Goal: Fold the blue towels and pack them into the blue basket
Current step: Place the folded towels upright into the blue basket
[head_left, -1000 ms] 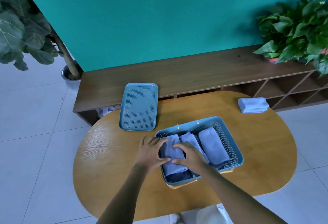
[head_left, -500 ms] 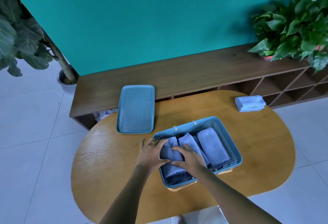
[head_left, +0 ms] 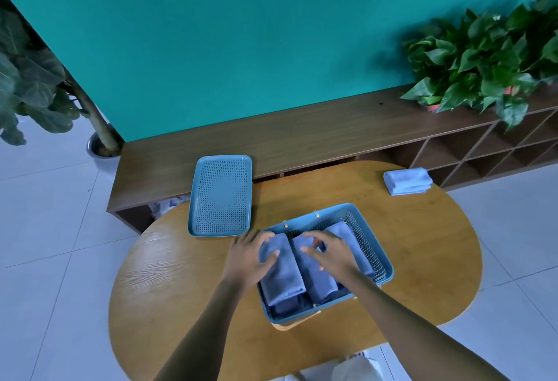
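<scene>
The blue mesh basket (head_left: pixel 381 263) stands on the round wooden table (head_left: pixel 422 244) in front of me. Three folded blue towels lie side by side in it: a left one (head_left: pixel 285 278), a middle one (head_left: pixel 315 281) and a right one (head_left: pixel 360 249). My left hand (head_left: pixel 249 258) rests on the far left end of the left towel, thumb across its top, fingers straight along the basket's left wall. Over the middle towel is my right hand (head_left: pixel 333 255), fingers spread and relaxed, holding nothing. Another folded blue towel (head_left: pixel 407 180) lies at the table's far right.
A flat blue mesh tray (head_left: pixel 222 195) lies at the table's far left edge, half on the low wooden shelf unit (head_left: pixel 302 136) behind. Potted plants stand at the far left (head_left: pixel 33 84) and on the shelf at the right (head_left: pixel 483 57). White tiled floor surrounds the table.
Both hands slid toward the far end of the basket. My right hand lifted off the left towel's edge and spread over the middle towel. The left towel now lies flatter.
</scene>
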